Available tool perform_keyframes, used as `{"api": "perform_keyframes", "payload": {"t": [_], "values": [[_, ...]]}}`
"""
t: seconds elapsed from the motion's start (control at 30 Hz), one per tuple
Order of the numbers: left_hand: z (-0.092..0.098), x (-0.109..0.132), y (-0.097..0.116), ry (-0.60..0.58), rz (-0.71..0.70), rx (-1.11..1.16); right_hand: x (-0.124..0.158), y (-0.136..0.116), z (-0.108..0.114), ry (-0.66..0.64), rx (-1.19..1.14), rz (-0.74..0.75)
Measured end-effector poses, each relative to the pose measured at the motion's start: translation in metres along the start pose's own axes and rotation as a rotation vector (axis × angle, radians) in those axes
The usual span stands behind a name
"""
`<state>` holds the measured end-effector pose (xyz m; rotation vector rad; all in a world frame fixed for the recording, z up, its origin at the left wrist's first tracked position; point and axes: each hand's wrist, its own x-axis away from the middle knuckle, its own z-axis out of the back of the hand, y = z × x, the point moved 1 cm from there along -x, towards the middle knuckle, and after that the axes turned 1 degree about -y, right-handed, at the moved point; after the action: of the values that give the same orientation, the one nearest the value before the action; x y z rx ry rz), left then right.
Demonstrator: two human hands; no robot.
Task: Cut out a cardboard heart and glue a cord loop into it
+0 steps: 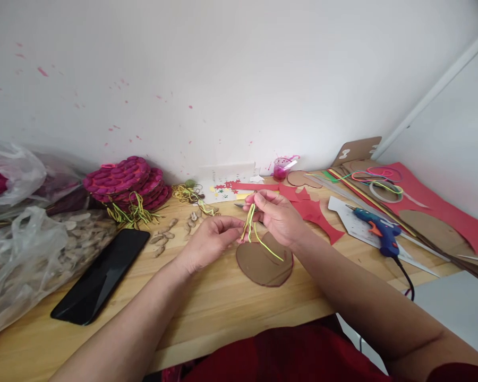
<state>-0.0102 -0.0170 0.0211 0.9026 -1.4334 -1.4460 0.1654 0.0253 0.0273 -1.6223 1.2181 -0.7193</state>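
Currently, the left hand [215,239] and right hand [281,216] pinch 1 small bunch of yellow-green yarn [250,218] between fingertips, above a cardboard disc [258,268] near the front edge of the wooden tabletop [207,307]; a blue glue gun [387,237] lies toward its right edge.

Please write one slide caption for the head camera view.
Right hand pinches yellow-green yarn, left hand at its lower strands, above a cardboard piece; blue glue gun to the right.

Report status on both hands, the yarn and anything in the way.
Right hand pinching yarn at the top, left hand at its lower strands. Yarn bunched, one loose strand trailing over the cardboard piece. Nothing visibly blocking either hand.
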Motion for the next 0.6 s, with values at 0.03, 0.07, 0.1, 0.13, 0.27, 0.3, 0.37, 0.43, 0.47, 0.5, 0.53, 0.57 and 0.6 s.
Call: {"api": "perform_keyframes", "payload": {"t": [0.03,0.07,0.1,0.13,0.27,0.3,0.37,0.43,0.47,0.5,0.53,0.57,0.6], "values": [[0.0,0.0,0.001,-0.03,0.014,0.022,0.0,-0.001,0.0,-0.003,-0.01,-0.005],[-0.001,0.0,0.001,-0.057,0.03,0.045,0.0,-0.001,0.0,-0.006,-0.017,-0.009],[-0.001,0.0,0.001,-0.08,0.046,0.064,0.0,-0.002,0.0,-0.008,-0.022,-0.012],[-0.001,0.0,0.0,-0.097,0.063,0.079,0.0,-0.002,0.0,-0.008,-0.027,-0.014],[0.002,-0.001,-0.005,-0.114,0.096,0.031,0.0,-0.003,0.0,-0.01,-0.043,-0.007],[0.003,-0.001,-0.005,-0.074,0.078,-0.013,0.0,-0.002,0.0,-0.012,-0.035,-0.003],[0.008,-0.003,-0.005,0.073,0.009,-0.08,0.001,-0.001,0.0,-0.015,0.007,0.012],[0.011,-0.003,-0.002,0.216,-0.078,-0.03,0.002,0.0,-0.001,-0.013,0.071,0.03],[0.012,-0.003,0.0,0.244,-0.112,0.05,0.003,0.001,-0.001,-0.013,0.102,0.039],[0.012,-0.002,0.001,0.24,-0.137,0.155,0.003,0.002,-0.003,-0.017,0.128,0.052],[0.011,-0.002,0.003,0.215,-0.149,0.266,0.004,0.003,-0.004,-0.028,0.151,0.067],[0.01,-0.002,0.004,0.178,-0.14,0.369,0.005,0.004,-0.005,-0.045,0.171,0.083],[0.008,-0.001,0.005,0.137,-0.116,0.46,0.006,0.005,-0.007,-0.066,0.188,0.1]]}}
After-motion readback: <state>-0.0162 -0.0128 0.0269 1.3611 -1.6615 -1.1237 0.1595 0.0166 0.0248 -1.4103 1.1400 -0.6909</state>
